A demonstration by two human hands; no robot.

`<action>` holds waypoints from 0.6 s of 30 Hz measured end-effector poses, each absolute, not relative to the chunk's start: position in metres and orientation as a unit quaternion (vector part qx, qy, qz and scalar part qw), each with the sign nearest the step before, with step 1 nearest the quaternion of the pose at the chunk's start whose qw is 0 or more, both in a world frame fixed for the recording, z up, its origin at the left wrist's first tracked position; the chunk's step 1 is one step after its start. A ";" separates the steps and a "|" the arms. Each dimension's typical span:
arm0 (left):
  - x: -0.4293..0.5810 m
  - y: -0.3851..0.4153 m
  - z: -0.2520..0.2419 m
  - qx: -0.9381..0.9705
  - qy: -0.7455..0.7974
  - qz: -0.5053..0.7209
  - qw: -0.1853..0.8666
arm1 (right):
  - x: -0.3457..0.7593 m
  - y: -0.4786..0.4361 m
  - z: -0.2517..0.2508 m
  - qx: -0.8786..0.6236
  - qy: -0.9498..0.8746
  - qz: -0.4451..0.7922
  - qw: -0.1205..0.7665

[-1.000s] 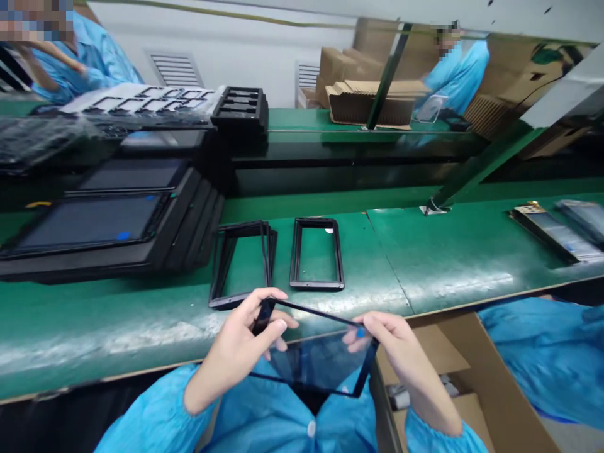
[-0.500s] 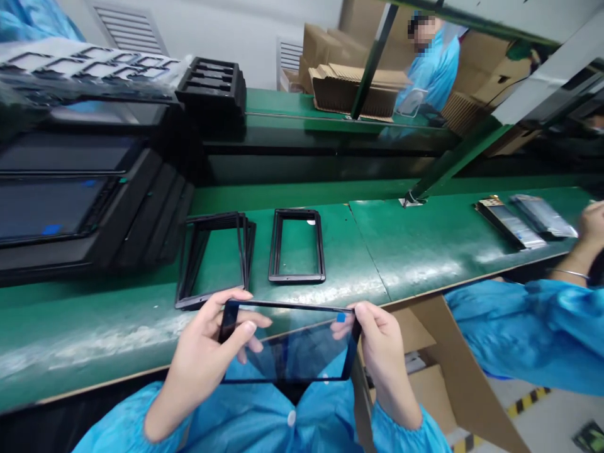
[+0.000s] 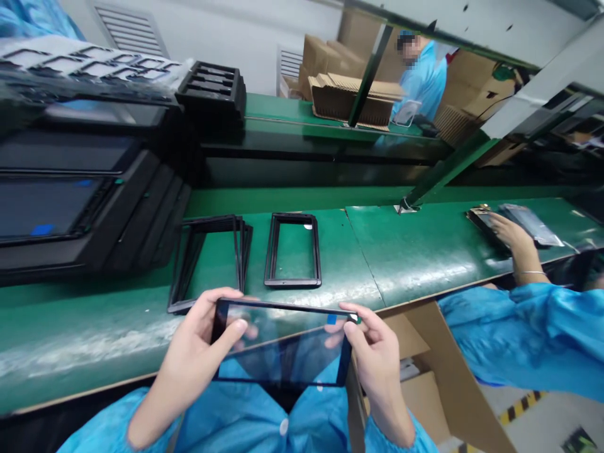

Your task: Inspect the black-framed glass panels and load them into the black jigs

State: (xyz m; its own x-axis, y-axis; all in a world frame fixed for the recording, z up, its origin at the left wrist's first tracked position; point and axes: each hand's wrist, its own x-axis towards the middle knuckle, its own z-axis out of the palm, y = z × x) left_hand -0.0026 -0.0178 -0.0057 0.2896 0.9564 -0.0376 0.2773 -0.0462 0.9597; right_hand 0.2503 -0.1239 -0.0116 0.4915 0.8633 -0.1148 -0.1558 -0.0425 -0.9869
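Both my hands hold a thin black-bordered glass panel (image 3: 283, 343) level above my lap, just short of the green bench's front edge (image 3: 94, 340). My left hand (image 3: 201, 343) grips its left end, thumb on top. My right hand (image 3: 370, 346) pinches the right end beside a small blue tab (image 3: 331, 319). On the bench beyond the panel lies a single black frame (image 3: 293, 250). A leaning stack of several black frames (image 3: 207, 258) sits to its left.
Stacked black trays of screens (image 3: 80, 201) fill the left of the bench. An open cardboard box (image 3: 425, 371) stands at my right knee. A neighbour's hand (image 3: 512, 236) reaches to flat parts (image 3: 528, 223) at far right. Another person (image 3: 419, 75) and cartons (image 3: 349, 94) are behind.
The panel has tipped from slanted to nearly level and moved slightly up toward the bench edge. The neighbour's hand at right has reached out onto the flat parts.
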 end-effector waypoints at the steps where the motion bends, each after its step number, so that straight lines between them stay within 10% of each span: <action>1: -0.002 -0.014 -0.004 0.695 0.472 0.348 0.416 | 0.249 -0.125 -0.011 -0.605 -0.299 0.400 0.620; 6: 0.018 0.002 0.014 0.899 0.286 0.265 0.197 | 0.239 -0.129 -0.009 -0.629 -0.316 0.384 0.597; 18: 0.036 -0.006 0.021 0.886 0.235 0.164 0.365 | 0.238 -0.118 -0.003 -0.555 -0.396 0.489 0.545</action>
State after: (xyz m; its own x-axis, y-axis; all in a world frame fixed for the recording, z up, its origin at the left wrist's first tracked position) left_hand 0.0361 -0.0065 0.0209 0.8355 0.5364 0.1196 0.2962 -0.6229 0.7241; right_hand 0.2381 -0.1181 -0.0026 0.2092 0.9715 -0.1111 -0.0932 -0.0933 -0.9913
